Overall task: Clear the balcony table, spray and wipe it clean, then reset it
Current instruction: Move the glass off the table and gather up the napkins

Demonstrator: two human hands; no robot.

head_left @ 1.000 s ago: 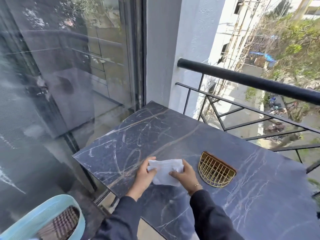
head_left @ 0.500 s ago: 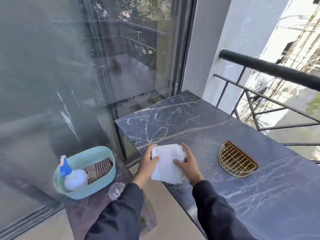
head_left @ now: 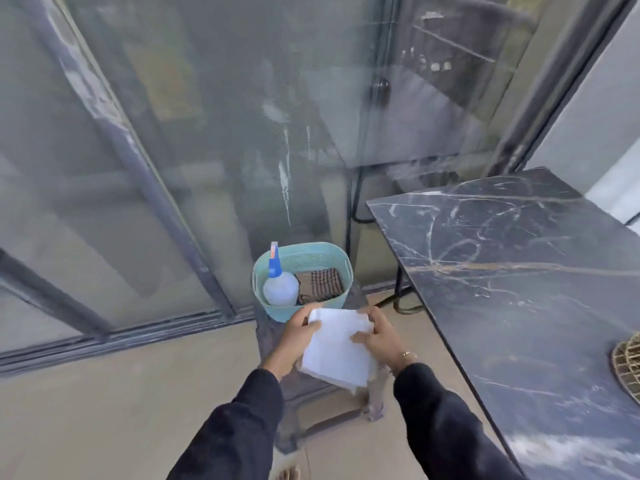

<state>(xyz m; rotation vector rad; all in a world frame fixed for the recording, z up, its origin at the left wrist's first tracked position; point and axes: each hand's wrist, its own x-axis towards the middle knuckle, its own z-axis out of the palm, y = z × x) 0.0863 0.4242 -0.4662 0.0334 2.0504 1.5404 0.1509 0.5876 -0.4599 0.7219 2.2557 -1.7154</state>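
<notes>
A folded white cloth (head_left: pixel 337 344) is held between both hands, off the table's left edge and over a low stool. My left hand (head_left: pixel 294 336) grips its left side and my right hand (head_left: pixel 382 337) grips its right side. Just beyond the cloth stands a teal basket (head_left: pixel 304 252) holding a white spray bottle (head_left: pixel 280 287) with a blue nozzle and a checked brown cloth (head_left: pixel 320 284). The dark marble table (head_left: pixel 519 271) fills the right side. A gold wire holder (head_left: pixel 628 365) lies on it at the right frame edge, partly cut off.
A low dark stool (head_left: pixel 311 389) carries the basket and sits under my hands. A glass sliding door (head_left: pixel 207 133) with its floor track closes off the far side. Beige floor tiles (head_left: pixel 121 393) lie to the left. A black cable (head_left: pixel 398 303) hangs by the table leg.
Both hands have carried the white cloth off the table's left edge and over the stool near the basket. The view has swung left and down, away from the railing.
</notes>
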